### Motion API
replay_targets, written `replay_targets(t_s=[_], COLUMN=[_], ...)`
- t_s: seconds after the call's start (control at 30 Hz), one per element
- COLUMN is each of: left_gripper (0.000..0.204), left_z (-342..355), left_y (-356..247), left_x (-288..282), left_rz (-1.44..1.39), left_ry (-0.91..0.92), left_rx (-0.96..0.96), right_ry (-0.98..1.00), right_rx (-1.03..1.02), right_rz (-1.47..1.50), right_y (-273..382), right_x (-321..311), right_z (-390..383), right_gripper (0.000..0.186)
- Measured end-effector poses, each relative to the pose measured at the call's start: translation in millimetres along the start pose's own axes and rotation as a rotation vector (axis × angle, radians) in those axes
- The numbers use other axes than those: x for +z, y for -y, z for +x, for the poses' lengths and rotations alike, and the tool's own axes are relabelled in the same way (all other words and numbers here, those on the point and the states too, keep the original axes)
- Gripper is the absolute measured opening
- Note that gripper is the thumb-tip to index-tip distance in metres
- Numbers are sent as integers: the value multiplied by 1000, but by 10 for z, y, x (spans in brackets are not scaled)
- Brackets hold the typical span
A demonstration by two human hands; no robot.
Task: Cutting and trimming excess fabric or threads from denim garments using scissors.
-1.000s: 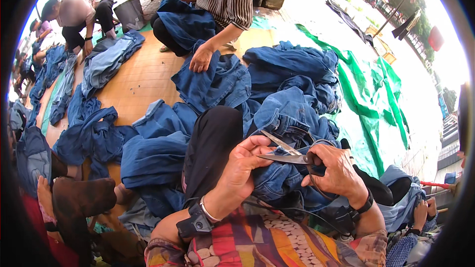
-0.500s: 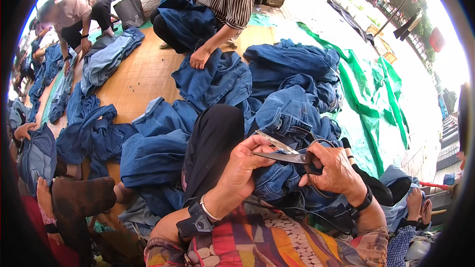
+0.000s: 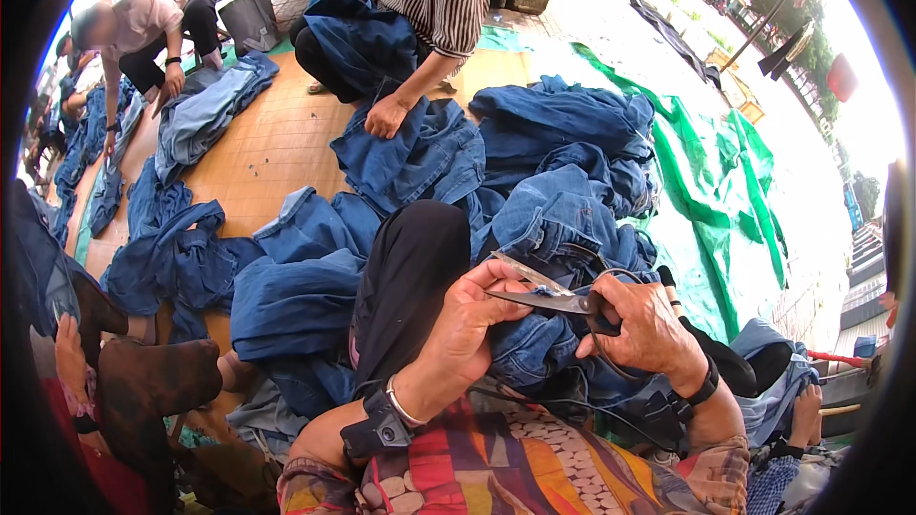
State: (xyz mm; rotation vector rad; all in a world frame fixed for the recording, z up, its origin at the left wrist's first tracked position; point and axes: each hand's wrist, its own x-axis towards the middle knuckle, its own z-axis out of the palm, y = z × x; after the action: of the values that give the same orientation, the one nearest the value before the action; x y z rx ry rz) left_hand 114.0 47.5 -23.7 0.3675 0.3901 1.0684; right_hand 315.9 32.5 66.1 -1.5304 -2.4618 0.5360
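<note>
My right hand grips a pair of dark metal scissors by the loops, blades parted and pointing left. The blade tips reach the fingers of my left hand, which is closed in a pinch; whatever is between its fingertips is too small to make out. Directly below the blades, a blue denim garment lies bunched on my lap. A bit of blue shows between the blades. My bent knee in black cloth rises left of the hands.
Piles of denim lie ahead and to the left on a tan mat. A person in a striped shirt sits opposite, handling denim. Others work at far left and close by on both sides. Green sheeting covers ground at right.
My hands and the scissors stay nearly still. At far left, the bending person's arm has reached lower. The near-left neighbour's denim and hands have shifted.
</note>
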Motion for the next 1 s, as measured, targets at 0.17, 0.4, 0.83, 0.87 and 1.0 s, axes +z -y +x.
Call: replay_targets(t_s=[0.17, 0.4, 0.83, 0.87, 1.0], left_gripper=[27, 29, 29, 25, 21], left_z=[-5, 13, -171, -185, -110], left_y=[-8, -12, -133, -174, -432], left_x=[17, 23, 261, 334, 411], left_rz=[9, 33, 334, 515, 1097], left_ry=[-9, -34, 54, 112, 284], left_rx=[-5, -5, 104, 213, 267], right_ry=[38, 51, -238, -242, -142], right_rx=[10, -18, -35, -33, 85], right_rz=[22, -81, 588, 588, 655], right_y=[-55, -66, 157, 202, 288], right_x=[26, 1, 70, 67, 44], right_z=[-18, -29, 82, 95, 48], right_gripper=[56, 53, 39, 39, 34])
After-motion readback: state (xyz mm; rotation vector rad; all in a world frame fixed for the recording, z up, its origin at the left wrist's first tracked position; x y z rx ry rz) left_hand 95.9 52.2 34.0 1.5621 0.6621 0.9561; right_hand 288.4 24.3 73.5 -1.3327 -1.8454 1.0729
